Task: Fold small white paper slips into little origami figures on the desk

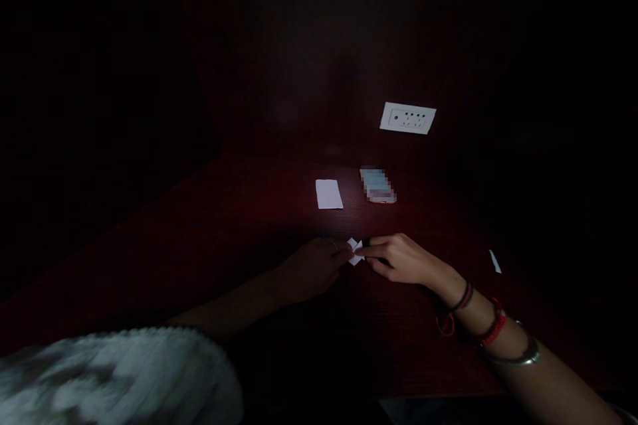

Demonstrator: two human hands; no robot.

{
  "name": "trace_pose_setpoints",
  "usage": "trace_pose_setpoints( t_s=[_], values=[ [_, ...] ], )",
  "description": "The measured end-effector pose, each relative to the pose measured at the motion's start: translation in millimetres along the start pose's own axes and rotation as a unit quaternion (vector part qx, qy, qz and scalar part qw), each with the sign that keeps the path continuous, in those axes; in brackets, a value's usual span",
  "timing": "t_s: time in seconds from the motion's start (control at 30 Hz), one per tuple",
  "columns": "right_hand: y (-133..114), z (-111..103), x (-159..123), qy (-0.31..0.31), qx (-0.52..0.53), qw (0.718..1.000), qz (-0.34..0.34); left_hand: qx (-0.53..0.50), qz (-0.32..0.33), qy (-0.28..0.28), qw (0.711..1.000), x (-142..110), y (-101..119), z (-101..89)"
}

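A small piece of white folded paper (355,253) with pointed corners lies on the dark red table between my two hands. My left hand (312,270), in shadow with a ring on one finger, reaches in from the left and grips the paper's left side. From the right, my right hand (401,257) has its fingertips on the paper's right edge, with the fingers bent close together. Bracelets circle that wrist. Just beyond the hands lies a flat white paper sheet (329,194). Finer folds are too dim to make out.
Right of the sheet lies a phone-like object (378,185), blurred by pixelation. A white wall socket (408,118) is set in the dark panel behind. A thin white strip (494,261) rests at the far right. A pale fuzzy sleeve (124,378) fills the lower left.
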State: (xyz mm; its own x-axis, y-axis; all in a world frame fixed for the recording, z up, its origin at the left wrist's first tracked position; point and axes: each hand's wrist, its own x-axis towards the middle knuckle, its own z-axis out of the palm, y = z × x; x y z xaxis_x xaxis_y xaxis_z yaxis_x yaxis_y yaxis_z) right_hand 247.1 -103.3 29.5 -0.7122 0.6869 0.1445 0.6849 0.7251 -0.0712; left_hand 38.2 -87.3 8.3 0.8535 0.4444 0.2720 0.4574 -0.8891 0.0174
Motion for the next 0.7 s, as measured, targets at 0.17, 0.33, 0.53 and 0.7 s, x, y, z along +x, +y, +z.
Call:
trace_pose_setpoints(
  t_s=[0.17,0.33,0.53,0.7],
  values=[
    [-1.0,-2.0,1.1,-0.01,-0.009,1.0,0.002,0.009,-0.005,-0.009,1.0,0.5,0.6,-0.6],
    [-2.3,-5.2,-0.2,-0.01,-0.009,1.0,0.004,0.016,0.001,0.002,1.0,0.4,-0.2,0.6],
    [0.2,-3.2,-3.1,0.0,0.001,1.0,0.004,-0.005,-0.005,0.006,1.0,-1.4,-1.9,2.6],
    [2.6,-0.9,-4.6,0.035,0.016,0.999,0.019,-0.042,-0.003,0.018,0.999,-3.4,-2.4,4.5]
  ],
)
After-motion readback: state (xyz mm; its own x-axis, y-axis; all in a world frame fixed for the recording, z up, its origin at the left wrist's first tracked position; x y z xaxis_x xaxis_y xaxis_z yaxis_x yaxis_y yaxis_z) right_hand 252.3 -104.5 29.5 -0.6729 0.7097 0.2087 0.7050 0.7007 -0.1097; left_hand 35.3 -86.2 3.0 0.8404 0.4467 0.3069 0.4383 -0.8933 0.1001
